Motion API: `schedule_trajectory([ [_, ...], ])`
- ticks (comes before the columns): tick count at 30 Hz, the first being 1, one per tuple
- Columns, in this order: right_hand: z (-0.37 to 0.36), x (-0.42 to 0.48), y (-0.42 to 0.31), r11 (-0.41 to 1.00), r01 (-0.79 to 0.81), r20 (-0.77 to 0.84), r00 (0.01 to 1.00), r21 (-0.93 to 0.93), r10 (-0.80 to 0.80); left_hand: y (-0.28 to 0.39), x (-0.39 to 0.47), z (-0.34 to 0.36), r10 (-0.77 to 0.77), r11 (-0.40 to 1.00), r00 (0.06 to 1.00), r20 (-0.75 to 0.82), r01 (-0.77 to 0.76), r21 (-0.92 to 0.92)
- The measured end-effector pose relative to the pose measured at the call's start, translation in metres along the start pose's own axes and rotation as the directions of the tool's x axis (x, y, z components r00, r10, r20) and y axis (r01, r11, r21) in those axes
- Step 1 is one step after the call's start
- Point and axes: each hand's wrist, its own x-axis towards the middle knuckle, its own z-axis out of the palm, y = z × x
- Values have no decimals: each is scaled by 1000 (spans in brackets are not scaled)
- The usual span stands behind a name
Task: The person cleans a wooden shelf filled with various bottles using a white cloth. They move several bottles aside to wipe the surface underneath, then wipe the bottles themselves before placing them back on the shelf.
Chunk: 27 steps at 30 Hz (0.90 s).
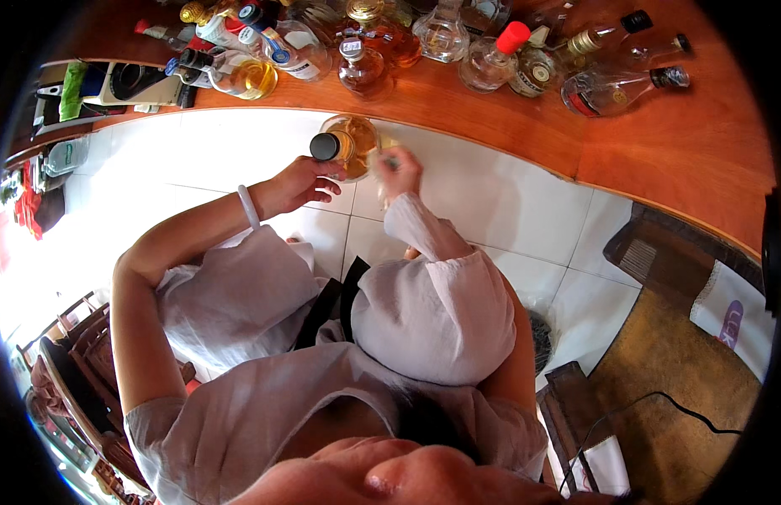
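Observation:
A round glass bottle (364, 140) with a black cap (325, 146) and amber colouring leans toward me, low over the white floor tiles. My left hand (305, 183) steadies it just below the cap, thumb against the glass and the other fingers partly spread beneath. At the bottle's right side is my right hand (400, 170), blurred, with its fingers curled. A pale, cloth-like thing (383, 194) pokes out under those fingers; blur hides its exact kind. My palm hides part of the bottle's near side.
Many liquor bottles crowd the wooden cabinet top (617, 145) ahead, including a red-capped bottle (491, 65) and one lying on its side (608, 93). A brown bench (655, 353) with a black cable (617, 413) stands right. Wooden chairs (87, 360) are at left.

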Motion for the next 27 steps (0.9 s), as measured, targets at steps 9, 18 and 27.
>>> schedule_trajectory([
  [9, 11, -2, -18, 972, 235, 322, 923, -33, -212, -14, 9, 7, 118, 984, 986, -120, -132, -119],
  [18, 18, 18, -55, 967, 253, 261, 933, 21, -250, 3, -28, 9, 228, 968, 933, -280, -247, -34],
  [27, 13, 87, -176, 822, 535, 645, 562, 195, -518, 58, -153, 9, 457, 887, 835, -305, -405, 222],
])
